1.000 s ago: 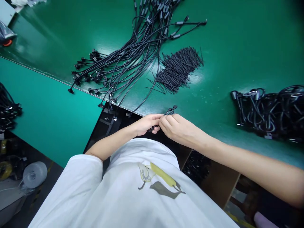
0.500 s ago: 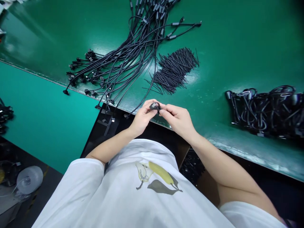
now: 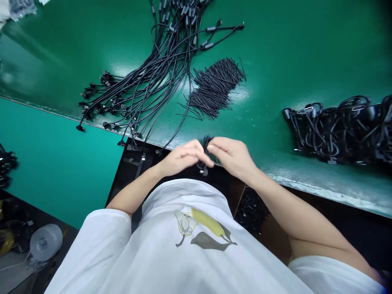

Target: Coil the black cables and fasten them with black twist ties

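A small coiled black cable (image 3: 202,168) is between my hands at the table's front edge, its metal-tipped plug hanging below. My left hand (image 3: 183,157) has its fingers stretched out across the coil, partly covering it. On the other side, my right hand (image 3: 231,153) pinches the upper part of the coil between thumb and fingers. Just beyond my hands lies a pile of short black ties (image 3: 217,87). To its left, a spread bundle of long black cables (image 3: 159,73) has plugs reaching over the table edge.
Coiled black cables (image 3: 339,130) lie heaped on the right of the green table (image 3: 275,53). A lower green surface (image 3: 61,163) adjoins on the left, with more black cables (image 3: 6,165). Below the edge is a container of dark pieces (image 3: 251,210). A clear spool (image 3: 45,242) stands lower left.
My left fingers have gone from pinching the coil to stretching out across it. The plug now hangs lower, below my left fingers. The view has shifted slightly.
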The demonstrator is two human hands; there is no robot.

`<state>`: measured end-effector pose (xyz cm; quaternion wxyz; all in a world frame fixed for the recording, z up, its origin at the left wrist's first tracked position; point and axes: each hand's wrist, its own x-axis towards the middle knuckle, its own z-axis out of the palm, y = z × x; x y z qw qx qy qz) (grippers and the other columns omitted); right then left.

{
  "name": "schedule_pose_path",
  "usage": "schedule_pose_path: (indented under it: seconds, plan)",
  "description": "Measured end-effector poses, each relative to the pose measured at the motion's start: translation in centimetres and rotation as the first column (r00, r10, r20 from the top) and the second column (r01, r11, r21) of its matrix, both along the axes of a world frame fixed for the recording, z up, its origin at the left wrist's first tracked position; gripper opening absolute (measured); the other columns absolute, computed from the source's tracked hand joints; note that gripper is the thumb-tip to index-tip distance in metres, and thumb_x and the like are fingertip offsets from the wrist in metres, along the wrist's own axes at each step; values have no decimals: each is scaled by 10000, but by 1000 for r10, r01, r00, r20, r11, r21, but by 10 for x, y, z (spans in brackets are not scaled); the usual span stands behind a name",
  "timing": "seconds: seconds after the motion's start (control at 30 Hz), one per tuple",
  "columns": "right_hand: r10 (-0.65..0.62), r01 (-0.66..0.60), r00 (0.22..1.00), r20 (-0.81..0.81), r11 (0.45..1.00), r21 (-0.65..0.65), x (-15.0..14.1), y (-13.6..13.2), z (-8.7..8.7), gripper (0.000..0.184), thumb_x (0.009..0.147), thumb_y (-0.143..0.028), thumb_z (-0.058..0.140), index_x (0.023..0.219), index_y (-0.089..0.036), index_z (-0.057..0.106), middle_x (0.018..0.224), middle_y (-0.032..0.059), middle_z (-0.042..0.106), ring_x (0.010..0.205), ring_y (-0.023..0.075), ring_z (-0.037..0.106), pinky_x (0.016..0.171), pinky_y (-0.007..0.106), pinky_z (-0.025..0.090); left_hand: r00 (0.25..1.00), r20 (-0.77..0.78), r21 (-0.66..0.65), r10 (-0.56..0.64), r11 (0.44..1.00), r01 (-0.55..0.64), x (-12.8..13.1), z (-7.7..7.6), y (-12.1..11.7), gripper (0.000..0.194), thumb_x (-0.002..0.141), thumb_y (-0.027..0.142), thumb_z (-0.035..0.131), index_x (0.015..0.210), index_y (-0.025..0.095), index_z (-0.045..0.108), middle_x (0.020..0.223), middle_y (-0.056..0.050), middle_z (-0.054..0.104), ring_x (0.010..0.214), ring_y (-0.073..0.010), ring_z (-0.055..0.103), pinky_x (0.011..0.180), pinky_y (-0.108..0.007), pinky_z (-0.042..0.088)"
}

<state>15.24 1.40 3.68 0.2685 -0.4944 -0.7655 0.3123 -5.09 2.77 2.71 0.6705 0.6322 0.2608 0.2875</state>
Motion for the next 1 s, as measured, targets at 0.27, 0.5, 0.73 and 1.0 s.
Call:
schedule_pose_path:
  seconds: [0.27, 0.5, 0.73, 1.0]
  plan:
    - [139, -147, 987, 87, 984, 102, -11, -15, 2, 269, 981, -268, 425, 775, -193, 581, 763, 45, 648, 728, 169, 571, 682, 282, 388, 968, -43, -385, 245, 890, -243, 9, -15, 2, 382, 891, 453, 520, 1014, 169, 744, 830, -38, 584, 668, -122, 416, 657, -271, 376]
    - [-30, 29, 998, -57, 999, -31, 2, -4, -14, 303, 959, -300, 470, 679, -193, 515, 649, -6, 558, 610, 133, 512, 588, 257, 351, 994, -96, -12, -49, 999, 49, 0, 10, -7, 522, 936, 581, 495, 793, 178, 796, 869, -63, 582, 804, -144, 548, 823, -296, 438]
    - [-143, 38, 966, 214, 902, 430, -1, -12, -17, 290, 985, -216, 435, 718, -197, 548, 653, 26, 530, 640, 164, 457, 616, 306, 335, 990, -48, -509, 130, 850, -136, 14, -33, -10, 781, 842, 808, 391, 995, 122, 731, 897, -106, 683, 791, -155, 634, 732, -283, 493]
    - [-45, -135, 953, 298, 820, 556, -3, -18, -29, 261, 971, -213, 497, 722, -198, 572, 675, 30, 545, 662, 169, 440, 635, 307, 343, 997, -26, -578, 69, 813, -71, 14, -22, -1, 533, 756, 611, 737, 997, 137, 702, 830, -50, 693, 823, -154, 632, 789, -282, 476]
